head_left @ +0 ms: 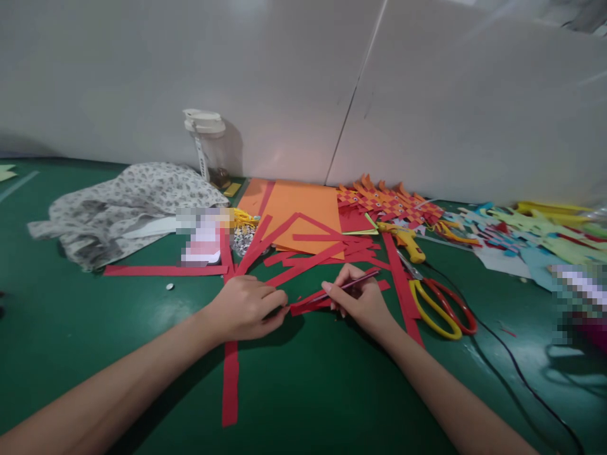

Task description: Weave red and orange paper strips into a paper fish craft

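Observation:
My left hand (253, 308) is closed, its thumb and fingertips pinching the left end of a short red paper strip (303, 308) above the green table. My right hand (359, 298) grips a slim dark purple pencil (363, 279), whose lower end points left along that strip. Part of the strip is hidden behind the right fingers. More red paper strips (303, 265) lie in a loose heap just beyond both hands. One long red strip (230, 385) runs under the left wrist toward the front. Orange paper sheets (308, 202) lie behind the heap.
Scissors with red and yellow handles (436, 309) and a yellow glue gun (410, 243) lie to the right, a black cord (516, 370) trailing forward. Woven paper fish (389, 202) and paper scraps (516, 234) sit behind. Leftward are a patterned cloth (128, 202), phone (203, 243) and bottle (207, 148).

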`<state>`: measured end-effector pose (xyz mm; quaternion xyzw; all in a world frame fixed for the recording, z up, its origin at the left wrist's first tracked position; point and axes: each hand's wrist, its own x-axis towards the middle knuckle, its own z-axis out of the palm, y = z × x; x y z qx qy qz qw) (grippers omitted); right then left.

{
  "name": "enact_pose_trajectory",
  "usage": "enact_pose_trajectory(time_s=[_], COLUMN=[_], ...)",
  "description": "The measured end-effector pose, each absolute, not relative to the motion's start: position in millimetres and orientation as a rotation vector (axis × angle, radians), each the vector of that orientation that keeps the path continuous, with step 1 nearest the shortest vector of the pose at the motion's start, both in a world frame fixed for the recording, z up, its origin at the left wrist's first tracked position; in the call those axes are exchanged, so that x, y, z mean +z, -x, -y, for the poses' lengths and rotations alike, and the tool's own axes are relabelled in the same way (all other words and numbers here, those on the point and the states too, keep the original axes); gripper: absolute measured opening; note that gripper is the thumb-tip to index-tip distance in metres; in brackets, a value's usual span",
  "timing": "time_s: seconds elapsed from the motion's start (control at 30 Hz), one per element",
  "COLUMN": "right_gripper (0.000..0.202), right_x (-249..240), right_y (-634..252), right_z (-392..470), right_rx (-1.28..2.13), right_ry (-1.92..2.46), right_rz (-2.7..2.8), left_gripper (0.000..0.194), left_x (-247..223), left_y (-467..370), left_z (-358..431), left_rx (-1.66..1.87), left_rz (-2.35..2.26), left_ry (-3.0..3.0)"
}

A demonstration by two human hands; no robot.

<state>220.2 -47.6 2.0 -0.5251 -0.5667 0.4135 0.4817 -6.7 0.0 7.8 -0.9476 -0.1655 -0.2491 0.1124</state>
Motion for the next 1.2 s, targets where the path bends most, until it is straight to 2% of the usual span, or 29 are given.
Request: enact_pose_trajectory(time_s=[0.17,0.63,1.2], right_gripper=[0.028,0.033,0.033], right_x=[0.7,4.2,2.0], right_y=[-220.2,-214.3,-211.6], right_z=[47.6,47.7,45.0], right_rx=[0.999,1.122,1.15], right_ry=[1.275,1.212,1.228], right_rz=[1.383,1.226,1.286], left_gripper=[0.017,0.014,0.015], left_x=[3.0,2.8,3.7], left_y=[6.4,2.7,2.4], left_z=[-1.1,0.7,0.9], left_rx=[-0.586,-0.611,-0.604], left_rz=[0.569,0.997,1.007], left_ry=[2.845,3.116,3.167])
